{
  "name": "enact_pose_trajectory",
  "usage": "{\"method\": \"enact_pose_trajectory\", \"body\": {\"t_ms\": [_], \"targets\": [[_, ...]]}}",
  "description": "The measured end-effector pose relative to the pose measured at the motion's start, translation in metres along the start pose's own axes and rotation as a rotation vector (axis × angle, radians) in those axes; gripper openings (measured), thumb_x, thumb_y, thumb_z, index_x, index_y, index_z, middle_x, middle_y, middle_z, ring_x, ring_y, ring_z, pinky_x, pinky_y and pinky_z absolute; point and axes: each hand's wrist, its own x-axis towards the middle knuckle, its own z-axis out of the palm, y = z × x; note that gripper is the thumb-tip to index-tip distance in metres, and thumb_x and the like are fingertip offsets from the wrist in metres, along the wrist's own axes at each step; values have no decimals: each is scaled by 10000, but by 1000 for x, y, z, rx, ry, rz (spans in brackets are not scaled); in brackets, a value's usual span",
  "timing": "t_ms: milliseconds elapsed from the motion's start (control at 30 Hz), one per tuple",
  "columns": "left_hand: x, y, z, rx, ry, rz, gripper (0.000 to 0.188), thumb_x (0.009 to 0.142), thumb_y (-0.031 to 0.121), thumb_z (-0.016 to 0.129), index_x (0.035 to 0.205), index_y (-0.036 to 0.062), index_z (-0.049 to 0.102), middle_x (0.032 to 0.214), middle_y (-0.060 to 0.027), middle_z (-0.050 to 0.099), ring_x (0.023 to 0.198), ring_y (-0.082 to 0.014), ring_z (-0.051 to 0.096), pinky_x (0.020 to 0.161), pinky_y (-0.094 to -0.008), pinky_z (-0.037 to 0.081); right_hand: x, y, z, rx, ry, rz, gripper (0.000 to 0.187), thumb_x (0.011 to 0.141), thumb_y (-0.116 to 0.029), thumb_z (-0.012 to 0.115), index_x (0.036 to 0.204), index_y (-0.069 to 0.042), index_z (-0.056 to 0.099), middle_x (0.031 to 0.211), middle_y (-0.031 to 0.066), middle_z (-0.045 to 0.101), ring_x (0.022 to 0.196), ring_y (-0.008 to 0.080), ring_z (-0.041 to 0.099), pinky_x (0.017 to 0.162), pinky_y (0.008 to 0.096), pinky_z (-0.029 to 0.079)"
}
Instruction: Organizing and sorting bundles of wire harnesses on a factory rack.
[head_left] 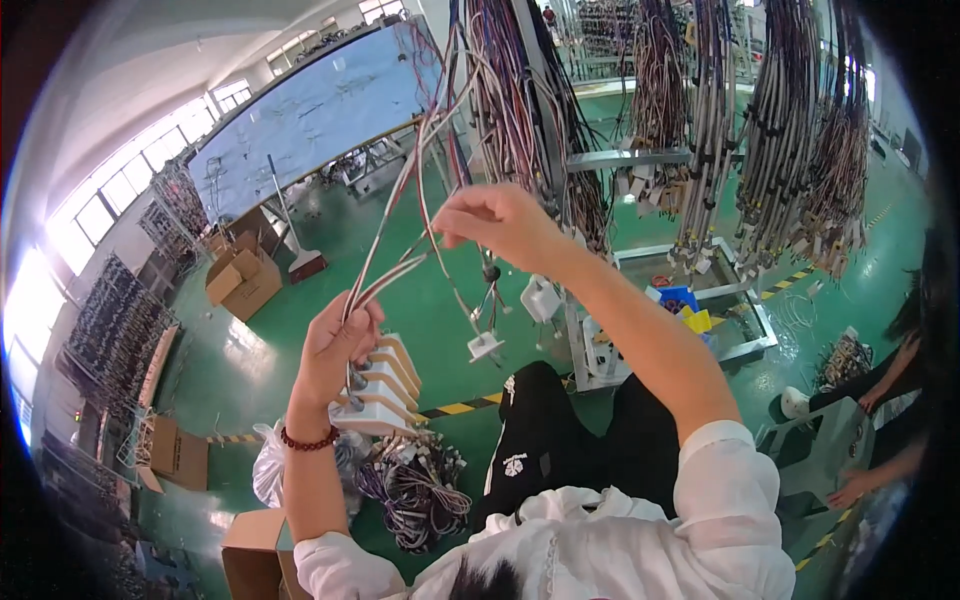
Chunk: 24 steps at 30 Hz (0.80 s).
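"Several wires point(400, 268), grey and white, gathered at the left grip point(338, 335). Closed?"

"Closed on them: fingers curled round the strands. A loose run shows between it and the right grip point(500, 222)."

"State of the right?"

"Narrow. Thumb and fingertips nearly together, close beside a strand. Whether that strand is pinched, I cannot tell."

"Location of the wires, for the record."

"In front of the body, chiefly between the two grips. Some strands rise toward the hanging bundle point(510, 110). White connector point(485, 347) dangles below the right grip, apart from both."

"Anything else close by?"

"White pieces point(375, 418) in a row, just beside and below the left grip. Tangled pile point(410, 490) on the floor point(460, 390), nearer the body."

"Step in hand, your reading?"

"Judgement only: separating strands, left grip as anchor, right grip singling one out. Threading or winding not ruled out; one view does not settle it."

"Next move calls for what?"

"Probably a firm hold on the left and a clean pinch of one strand on the right, then a draw clear without dragging its neighbours."

"Main risk?"

"Snagging, I would say. Strands cross between the grips, and the connector could catch if pulled up through them. Slack should be managed first."
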Motion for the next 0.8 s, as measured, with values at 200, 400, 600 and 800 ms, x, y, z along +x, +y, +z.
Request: {"method": "enact_pose_trajectory", "body": {"t_ms": [200,400,600,800], "targets": [[5,-19,-6,8,36,-6,274,965,279,477,950,8,509,650,49,373,551,-26,333,519,-174,303,-17,-21,-11,136,23,25,359,925,-240,535,1204,-18,489,1077,77,588,905,97,554,772,255,473],[11,-15,11,64,23,-45,240,968,256,468,952,22,521,645,56,390,557,-18,343,520,-169,302,-31,34,6,-108,-192,43,446,866,-227,629,1227,-10,484,1050,72,594,899,137,562,814,291,447],[5,-24,-1,154,109,-64,229,963,262,473,957,43,539,637,66,379,553,-16,339,502,-168,284,-72,3,-17,180,168,192,181,916,-146,528,1040,-34,596,797,6,574,698,86,511,656,221,428],[17,-28,-5,223,128,-4,242,967,265,462,941,40,550,615,72,350,550,-18,318,501,-179,269,-136,-27,-97,301,493,70,261,940,-170,492,1111,24,526,591,-70,300,484,17,259,453,204,198]]}}
